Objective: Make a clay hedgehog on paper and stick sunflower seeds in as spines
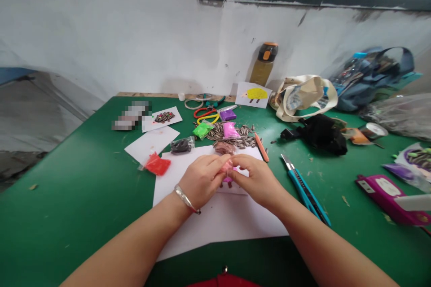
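Observation:
Over the white paper (188,228), my left hand (202,179), with a silver bracelet at its wrist, is closed around a small packet of salmon-pink modelling clay (226,167). Fingertips of my right hand (254,177) pinch the same packet from the other side. Just below the fingers lies a small card (235,189) with a pink shape and brown legs, partly hidden by my hands. A brown clay packet (225,148) sits right behind them, next to a pile of striped sunflower seeds (215,133).
Around the seeds lie green (202,130), pink (230,130) and purple clay packets (228,115), plus scissors (210,119). Black (182,145) and red packets (157,164) are left. A utility knife (305,190) lies right. A bottle (263,65) and bags (303,96) stand by the wall.

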A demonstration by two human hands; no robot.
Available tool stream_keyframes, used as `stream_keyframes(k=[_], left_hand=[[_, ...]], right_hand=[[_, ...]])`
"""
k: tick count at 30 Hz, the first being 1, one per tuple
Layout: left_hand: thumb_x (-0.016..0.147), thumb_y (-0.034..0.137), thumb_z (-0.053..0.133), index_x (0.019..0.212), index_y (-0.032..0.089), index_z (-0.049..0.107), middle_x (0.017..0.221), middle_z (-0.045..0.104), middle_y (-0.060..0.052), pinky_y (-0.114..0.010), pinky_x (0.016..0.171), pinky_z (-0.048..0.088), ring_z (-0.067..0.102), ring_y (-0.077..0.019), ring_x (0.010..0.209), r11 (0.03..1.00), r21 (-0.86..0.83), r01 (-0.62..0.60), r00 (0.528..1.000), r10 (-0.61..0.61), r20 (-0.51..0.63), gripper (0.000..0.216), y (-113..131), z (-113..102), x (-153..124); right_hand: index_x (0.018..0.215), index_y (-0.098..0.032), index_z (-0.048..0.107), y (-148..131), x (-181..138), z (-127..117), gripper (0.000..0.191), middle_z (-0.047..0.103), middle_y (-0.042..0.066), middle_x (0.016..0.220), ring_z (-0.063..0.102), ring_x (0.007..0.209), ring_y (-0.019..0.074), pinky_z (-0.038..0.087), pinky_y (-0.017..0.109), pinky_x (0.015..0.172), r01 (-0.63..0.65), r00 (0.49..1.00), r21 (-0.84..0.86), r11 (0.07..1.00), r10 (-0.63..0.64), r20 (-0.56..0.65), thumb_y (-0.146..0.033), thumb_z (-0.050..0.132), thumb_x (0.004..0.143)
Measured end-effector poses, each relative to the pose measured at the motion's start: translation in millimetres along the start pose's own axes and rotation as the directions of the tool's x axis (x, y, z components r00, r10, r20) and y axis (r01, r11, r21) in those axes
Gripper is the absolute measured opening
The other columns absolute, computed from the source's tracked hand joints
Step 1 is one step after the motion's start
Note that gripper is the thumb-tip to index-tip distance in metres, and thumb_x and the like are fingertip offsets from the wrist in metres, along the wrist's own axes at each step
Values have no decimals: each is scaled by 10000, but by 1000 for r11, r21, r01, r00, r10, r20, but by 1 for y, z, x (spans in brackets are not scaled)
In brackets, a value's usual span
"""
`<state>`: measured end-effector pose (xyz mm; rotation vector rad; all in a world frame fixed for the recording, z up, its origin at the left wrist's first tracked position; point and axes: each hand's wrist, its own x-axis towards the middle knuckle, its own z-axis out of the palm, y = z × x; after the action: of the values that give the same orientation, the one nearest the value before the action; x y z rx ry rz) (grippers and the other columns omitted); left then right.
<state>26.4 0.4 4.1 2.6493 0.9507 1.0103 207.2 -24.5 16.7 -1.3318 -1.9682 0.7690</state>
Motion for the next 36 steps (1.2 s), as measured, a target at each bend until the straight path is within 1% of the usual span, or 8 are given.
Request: stream_keyframes(k=[9, 16, 18, 21, 25, 27, 32, 36], left_hand=[[893, 202, 505, 1170, 149, 573, 1072, 680, -94, -371, 843, 529, 636, -219, 979, 999, 32, 7, 1000, -8, 25, 290, -2, 4, -2], [872, 193, 520, 1183, 152, 572, 1083, 682, -88, -374, 841, 539, 640, -221, 978, 996, 81, 36, 999, -36, -2, 318, -5, 2, -2], [873, 205, 525, 1201, 154, 562, 1094, 682, -85, -367, 849, 535, 639, -217, 983, 993, 102, 61, 998, -58, -29, 334, -6, 0, -1], [864, 230, 548, 1199, 151, 566, 1084, 688, -83, -347, 853, 530, 646, -209, 962, 982, 142, 128, 990, -117, -82, 344, -8, -2, 0], [866, 277, 556, 1180, 145, 582, 1048, 700, -82, -327, 830, 529, 656, -208, 924, 957, 201, 211, 974, -190, -119, 343, -17, -4, 1], [860, 304, 567, 1186, 151, 581, 1057, 698, -79, -328, 836, 521, 652, -216, 938, 940, 232, 249, 967, -227, -117, 361, -22, -5, 0], [851, 291, 568, 1152, 191, 600, 1016, 700, -68, -331, 791, 505, 651, -230, 898, 888, 302, 347, 936, -346, -61, 319, -36, -7, 0], [837, 267, 574, 1066, 175, 624, 927, 692, -85, -347, 742, 486, 636, -243, 834, 887, 321, 331, 939, -343, -21, 252, -45, -5, 1]], right_hand=[[722, -205, 599, 7, -1, 5, 128, 605, 12, 757, 532, 737, 165, 405, 290, 653, -48, 998, -67, 997, 45, -42, -173, 533, 828], [714, -203, 580, 8, 1, 5, 95, 625, 24, 896, 553, 840, 164, 444, 297, 724, -54, 996, 216, 975, 67, -51, -194, 565, 807], [701, -195, 573, 6, 2, 3, 114, 615, 28, 912, 559, 828, 156, 456, 291, 712, -111, 991, 420, 901, 130, -15, -237, 596, 804], [701, -187, 576, 7, 2, -2, 157, 597, 4, 798, 562, 740, 133, 462, 284, 688, -233, 967, 694, 681, 235, 94, -291, 657, 785], [755, -191, 603, 9, 2, -6, 133, 608, -13, 699, 589, 697, 129, 475, 291, 681, -314, 932, 879, 360, 293, 213, -276, 705, 758], [761, -197, 605, 10, 2, -8, 119, 606, -24, 653, 591, 658, 122, 478, 289, 674, -291, 934, 920, 262, 288, 213, -260, 705, 758], [798, -231, 598, 11, 3, -12, 114, 676, -27, 787, 571, 610, 88, 484, 281, 686, -206, 936, 967, 150, 318, 150, -246, 702, 753], [793, -248, 578, 12, 3, -17, 111, 674, -28, 832, 523, 578, 88, 474, 289, 644, -136, 941, 969, 204, 332, 63, -275, 680, 759]])
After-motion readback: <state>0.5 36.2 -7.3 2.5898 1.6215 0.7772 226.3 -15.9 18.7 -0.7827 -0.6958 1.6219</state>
